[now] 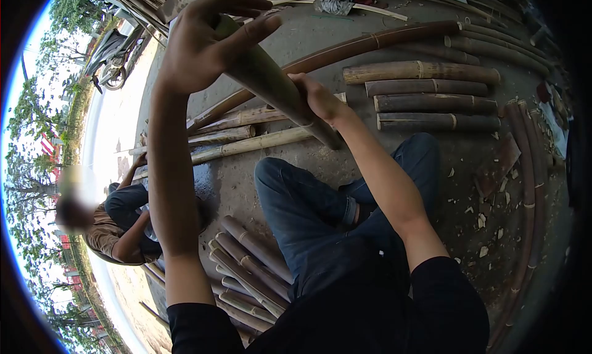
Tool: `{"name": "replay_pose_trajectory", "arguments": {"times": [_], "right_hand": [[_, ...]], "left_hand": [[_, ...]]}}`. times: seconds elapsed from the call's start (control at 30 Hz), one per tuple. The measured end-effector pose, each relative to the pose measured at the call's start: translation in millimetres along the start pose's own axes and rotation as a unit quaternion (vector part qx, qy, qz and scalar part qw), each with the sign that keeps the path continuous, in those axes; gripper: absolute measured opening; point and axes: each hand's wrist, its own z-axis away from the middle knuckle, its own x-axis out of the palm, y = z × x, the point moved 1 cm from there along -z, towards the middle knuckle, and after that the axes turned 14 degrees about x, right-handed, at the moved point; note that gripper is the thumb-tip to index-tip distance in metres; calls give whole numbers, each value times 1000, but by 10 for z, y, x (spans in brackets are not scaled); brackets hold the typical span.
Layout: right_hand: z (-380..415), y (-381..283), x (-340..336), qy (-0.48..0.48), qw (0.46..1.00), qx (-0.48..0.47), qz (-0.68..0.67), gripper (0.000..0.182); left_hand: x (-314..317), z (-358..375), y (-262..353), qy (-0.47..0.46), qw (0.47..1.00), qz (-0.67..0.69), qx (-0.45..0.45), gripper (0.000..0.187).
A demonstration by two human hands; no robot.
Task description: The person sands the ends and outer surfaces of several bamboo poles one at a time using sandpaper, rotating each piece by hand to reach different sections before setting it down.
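A thick green-brown bamboo pole (266,83) stands at a slant in front of me, its lower end near the concrete floor. My right hand (320,102) is wrapped round its side about midway down. At the upper end is my left hand (206,46), fingers stretched out and thumb apart, overlapping the pole's top. Whether the left palm presses on the pole cannot be made out. Behind the pole runs a long, curved brown bamboo pole (345,48). My crossed legs in jeans (290,200) are just below the pole.
Short bamboo lengths (431,103) lie in a row at the right; more bamboo pieces (246,261) are piled by my left leg. Bamboo poles (246,146) lie ahead. Wood chips (484,221) litter the floor. A person (117,231) sits at the left, near a parked motorbike (114,61).
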Motion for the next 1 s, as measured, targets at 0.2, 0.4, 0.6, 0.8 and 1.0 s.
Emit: {"name": "replay_pose_trajectory", "arguments": {"times": [0.2, 0.4, 0.6, 0.8, 1.0], "right_hand": [[-297, 566, -266, -41, 996, -70, 30, 53], [-341, 1672, -889, 98, 983, 10, 154, 49], [198, -145, 386, 30, 993, -110, 20, 51], [65, 772, -38, 101, 973, -191, 83, 58], [-246, 1700, -569, 156, 983, -75, 64, 55]], "left_hand": [[9, 35, 6, 11, 998, -41, -53, 42], [18, 21, -26, 26, 1000, -12, -13, 44], [3, -31, -25, 12, 999, 30, -4, 36], [-63, 112, -100, 32, 997, -22, -68, 37], [-57, 104, -23, 36, 996, 67, -46, 35]]}}
